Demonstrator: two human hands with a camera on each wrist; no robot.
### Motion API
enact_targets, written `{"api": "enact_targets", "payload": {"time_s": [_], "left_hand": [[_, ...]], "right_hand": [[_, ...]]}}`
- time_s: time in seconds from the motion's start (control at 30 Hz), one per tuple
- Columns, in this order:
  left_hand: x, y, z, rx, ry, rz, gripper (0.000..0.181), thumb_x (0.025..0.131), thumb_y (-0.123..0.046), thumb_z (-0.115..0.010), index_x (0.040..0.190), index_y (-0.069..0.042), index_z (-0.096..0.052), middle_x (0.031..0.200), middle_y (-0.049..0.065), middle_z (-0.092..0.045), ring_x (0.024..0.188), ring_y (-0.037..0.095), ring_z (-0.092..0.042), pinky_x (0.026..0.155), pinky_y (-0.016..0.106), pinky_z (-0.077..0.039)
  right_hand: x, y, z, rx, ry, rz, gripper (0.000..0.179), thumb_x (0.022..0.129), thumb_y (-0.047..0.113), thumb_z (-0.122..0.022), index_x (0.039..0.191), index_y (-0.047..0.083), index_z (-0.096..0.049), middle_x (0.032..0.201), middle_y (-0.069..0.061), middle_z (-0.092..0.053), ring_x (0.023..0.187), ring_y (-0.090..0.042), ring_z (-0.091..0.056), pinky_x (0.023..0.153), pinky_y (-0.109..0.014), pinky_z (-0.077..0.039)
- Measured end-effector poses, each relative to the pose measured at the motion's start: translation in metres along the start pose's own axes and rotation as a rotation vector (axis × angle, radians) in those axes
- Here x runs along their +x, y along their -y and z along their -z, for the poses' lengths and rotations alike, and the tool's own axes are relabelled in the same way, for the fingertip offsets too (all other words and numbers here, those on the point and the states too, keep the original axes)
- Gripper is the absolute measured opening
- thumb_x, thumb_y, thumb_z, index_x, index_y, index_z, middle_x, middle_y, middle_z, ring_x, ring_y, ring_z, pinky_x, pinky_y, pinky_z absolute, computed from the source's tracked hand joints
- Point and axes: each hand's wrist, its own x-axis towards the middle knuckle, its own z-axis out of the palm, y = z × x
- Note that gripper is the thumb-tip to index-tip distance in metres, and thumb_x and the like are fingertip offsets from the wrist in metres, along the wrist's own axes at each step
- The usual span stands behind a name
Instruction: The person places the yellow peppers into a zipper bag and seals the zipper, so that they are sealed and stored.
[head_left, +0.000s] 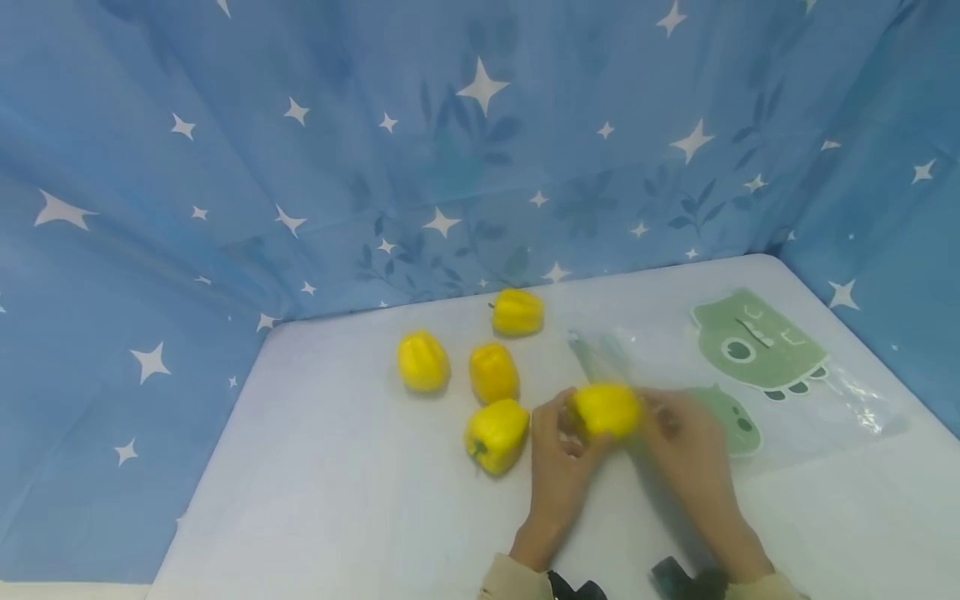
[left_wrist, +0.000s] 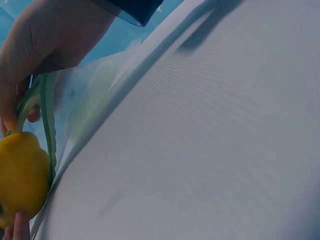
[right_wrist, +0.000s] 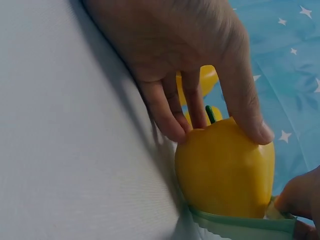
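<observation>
My left hand [head_left: 557, 467] grips a yellow bell pepper [head_left: 606, 409], with the thumb and fingers on its stem end in the right wrist view. The pepper's far end sits at the mouth of a clear zip bag [head_left: 780, 417] printed with green cartoon creatures. My right hand [head_left: 693, 454] pinches the bag's mouth beside the pepper. In the left wrist view the bag's green zip strip [left_wrist: 47, 115] runs along the pepper's side. Motion blurs the right hand in the head view.
Left of my hands on the white table [head_left: 337, 500] lie several more yellow bell peppers, the nearest pepper [head_left: 497, 437] close to my left hand. The bag lies flat toward the table's right side. A blue curtain [head_left: 337, 167] with white stars hangs behind the table.
</observation>
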Motion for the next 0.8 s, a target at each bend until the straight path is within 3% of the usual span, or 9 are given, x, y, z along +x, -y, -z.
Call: {"api": "enact_targets", "payload": {"time_s": [0.2, 0.5, 0.67, 0.8], "left_hand": [[0.002, 0.003, 0.001, -0.053, 0.06, -0.061, 0.063, 0.094, -0.024, -0.077, 0.15, -0.013, -0.051, 0.135, 0.009, -0.055, 0.106, 0.017, -0.058, 0.081, 0.026, -0.063], [-0.006, 0.002, 0.001, -0.086, 0.101, -0.043, 0.067, 0.094, -0.015, -0.075, 0.154, -0.01, -0.047, 0.142, 0.013, -0.054, 0.11, 0.019, -0.062, 0.086, 0.025, -0.063], [-0.006, 0.001, 0.001, -0.072, 0.113, -0.064, 0.073, 0.089, -0.001, -0.073, 0.155, -0.017, -0.045, 0.144, 0.011, -0.051, 0.113, 0.024, -0.062, 0.086, 0.025, -0.063], [-0.002, 0.0, 0.0, -0.052, 0.101, -0.049, 0.068, 0.089, -0.002, -0.073, 0.149, -0.024, -0.05, 0.14, 0.005, -0.053, 0.112, 0.024, -0.061, 0.084, 0.024, -0.062]], "right_hand": [[-0.001, 0.002, -0.003, -0.005, -0.003, 0.029, 0.024, 0.088, -0.001, -0.076, 0.112, 0.001, -0.075, 0.097, -0.014, -0.075, 0.085, -0.003, -0.055, 0.078, -0.007, -0.04], [-0.009, 0.003, -0.002, -0.001, -0.018, 0.069, 0.028, 0.084, -0.005, -0.078, 0.111, 0.001, -0.075, 0.094, -0.011, -0.074, 0.087, 0.005, -0.05, 0.078, -0.011, -0.041], [-0.011, 0.005, -0.002, -0.003, 0.0, 0.076, 0.035, 0.082, -0.004, -0.08, 0.116, 0.002, -0.074, 0.099, -0.011, -0.074, 0.091, 0.003, -0.052, 0.082, -0.013, -0.042], [-0.008, 0.004, -0.005, -0.015, -0.002, 0.105, 0.038, 0.082, -0.004, -0.08, 0.118, 0.004, -0.074, 0.105, -0.011, -0.074, 0.095, -0.002, -0.055, 0.085, -0.016, -0.044]]}}
